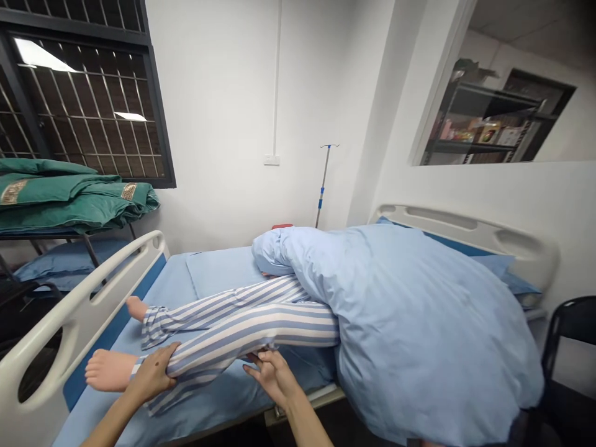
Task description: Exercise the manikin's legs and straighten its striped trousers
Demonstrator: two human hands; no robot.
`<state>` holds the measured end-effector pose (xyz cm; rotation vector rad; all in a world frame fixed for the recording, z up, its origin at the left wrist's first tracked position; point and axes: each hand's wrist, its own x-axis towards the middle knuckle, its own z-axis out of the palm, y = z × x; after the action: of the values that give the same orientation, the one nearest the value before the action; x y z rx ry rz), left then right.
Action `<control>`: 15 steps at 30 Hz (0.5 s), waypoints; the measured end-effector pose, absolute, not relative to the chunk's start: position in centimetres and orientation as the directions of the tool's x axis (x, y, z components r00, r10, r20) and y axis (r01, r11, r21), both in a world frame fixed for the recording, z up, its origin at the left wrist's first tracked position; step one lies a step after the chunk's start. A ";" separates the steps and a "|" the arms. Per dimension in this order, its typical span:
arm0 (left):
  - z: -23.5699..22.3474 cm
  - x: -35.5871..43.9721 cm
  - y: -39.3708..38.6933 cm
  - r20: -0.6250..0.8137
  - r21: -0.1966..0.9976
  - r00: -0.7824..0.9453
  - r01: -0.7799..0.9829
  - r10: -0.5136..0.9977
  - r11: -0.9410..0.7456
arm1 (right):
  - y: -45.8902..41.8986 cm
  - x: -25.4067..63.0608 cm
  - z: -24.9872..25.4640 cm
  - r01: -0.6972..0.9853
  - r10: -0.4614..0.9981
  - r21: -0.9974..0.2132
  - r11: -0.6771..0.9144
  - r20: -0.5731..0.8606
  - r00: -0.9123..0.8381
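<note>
On the bed lies a manikin with striped blue-and-white trousers (279, 323); its legs and bare feet show. My left hand (156, 372) is closed around the nearer lower leg, just above the ankle, with the thumb on the near side. The nearer foot (112, 370) sticks out to the left of it. Under the bent nearer knee, my right hand (274, 375) is turned partly palm up, its fingers apart and their tips at the trouser fabric. A light blue quilt (419, 323), bunched up, covers the upper body. The farther foot (136, 308) rests near the footboard.
The bed has a cream footboard (88, 298) on the left and a headboard (465, 230) on the right. Behind it stands a drip pole (323, 186). Folded green quilts (69, 195) are stacked at the left. A black chair (575, 354) is at the right.
</note>
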<state>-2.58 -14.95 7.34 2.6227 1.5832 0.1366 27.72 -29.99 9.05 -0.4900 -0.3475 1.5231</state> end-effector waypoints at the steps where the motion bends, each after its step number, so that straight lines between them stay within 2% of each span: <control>1: 6.9 -2.0 -15.0 0.044 0.123 0.441 0.888 0.897 -0.443 | -30.1 28.2 9.9 -0.844 0.996 -0.537 -0.014 -0.084 0.037; 5: 6.0 1.0 -15.6 0.024 0.190 0.333 0.924 0.943 -0.331 | -30.1 29.4 12.1 -0.767 0.996 -0.641 -0.005 -0.071 0.052; 10: 4.9 4.4 -16.9 -0.019 0.327 0.295 0.905 0.955 -0.273 | -29.6 29.9 13.2 -0.670 0.993 -0.742 -0.004 -0.082 0.085; 15: 4.6 5.2 -17.3 -0.001 0.287 0.381 0.886 0.925 -0.365 | -29.3 30.0 13.1 -0.635 0.993 -0.773 -0.002 -0.078 0.093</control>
<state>5.15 -17.32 4.57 2.4012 1.6077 0.2338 29.95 -29.34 13.11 -0.7727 -0.5949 1.4055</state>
